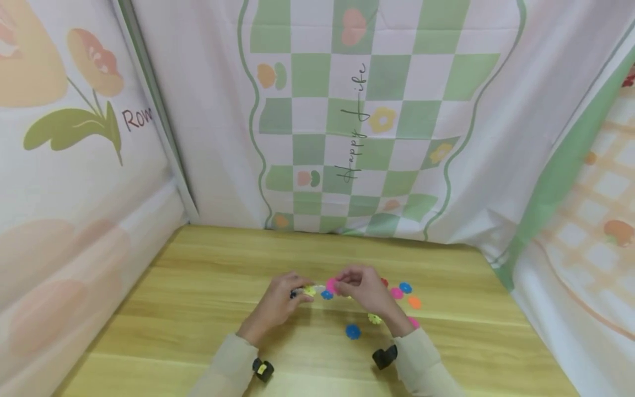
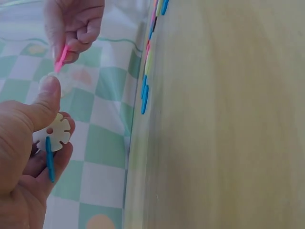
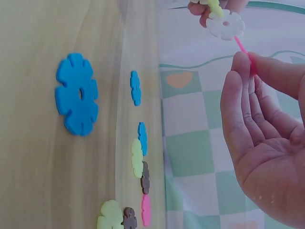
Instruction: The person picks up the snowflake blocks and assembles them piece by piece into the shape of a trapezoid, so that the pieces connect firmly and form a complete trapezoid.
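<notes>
My left hand [image 1: 278, 300] grips a short chain of notched plastic snowflake discs. A pale yellow disc [image 2: 56, 133] sits between its thumb and fingers, with a blue disc [image 2: 50, 160] slotted into it edge-on. Beyond the yellow one, a white disc [image 3: 226, 25] sticks out toward the other hand. My right hand [image 1: 366, 289] pinches a pink disc [image 3: 243, 49] between thumb and fingertips. The pink disc's edge meets the white disc's rim in the right wrist view. Both hands are raised over the wooden table [image 1: 208, 264].
Loose discs lie around the right forearm: a blue disc [image 1: 353, 331] nearest the front, a yellow disc [image 1: 374, 318], an orange disc [image 1: 414, 301] and several others. Another blue disc [image 1: 327, 295] shows below the hands. A checked curtain [image 1: 347, 138] hangs behind the table, with printed cloth at both sides.
</notes>
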Demonstrator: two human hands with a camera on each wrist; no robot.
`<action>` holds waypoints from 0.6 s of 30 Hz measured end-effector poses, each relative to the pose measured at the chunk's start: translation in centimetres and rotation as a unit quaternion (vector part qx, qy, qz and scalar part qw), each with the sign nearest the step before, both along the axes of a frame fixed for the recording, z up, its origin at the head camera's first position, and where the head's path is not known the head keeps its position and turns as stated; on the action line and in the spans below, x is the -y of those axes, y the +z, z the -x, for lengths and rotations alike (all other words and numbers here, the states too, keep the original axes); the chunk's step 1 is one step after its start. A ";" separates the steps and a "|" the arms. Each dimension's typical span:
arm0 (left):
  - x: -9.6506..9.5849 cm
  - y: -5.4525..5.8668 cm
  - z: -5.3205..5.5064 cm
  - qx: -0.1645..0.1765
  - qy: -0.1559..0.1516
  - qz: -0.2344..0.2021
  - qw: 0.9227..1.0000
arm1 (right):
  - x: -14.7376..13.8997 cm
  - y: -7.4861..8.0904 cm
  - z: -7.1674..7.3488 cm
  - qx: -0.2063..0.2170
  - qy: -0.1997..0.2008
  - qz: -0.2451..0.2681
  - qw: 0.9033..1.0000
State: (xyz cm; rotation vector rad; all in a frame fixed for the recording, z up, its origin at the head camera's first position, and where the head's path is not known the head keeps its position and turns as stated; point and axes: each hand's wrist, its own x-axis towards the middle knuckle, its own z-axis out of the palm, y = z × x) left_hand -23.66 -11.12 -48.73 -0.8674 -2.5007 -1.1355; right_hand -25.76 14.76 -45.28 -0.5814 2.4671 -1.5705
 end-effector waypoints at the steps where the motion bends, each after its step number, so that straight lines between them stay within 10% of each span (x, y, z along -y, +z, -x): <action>1: -0.1 0.0 -0.1 -0.003 -0.003 0.000 1.000 | 0.0 0.0 -0.1 0.002 0.002 0.002 1.000; 18: -0.8 -0.8 0.2 -0.193 -0.049 -0.008 0.980 | -0.1 -0.2 -0.8 -0.005 0.000 0.013 1.000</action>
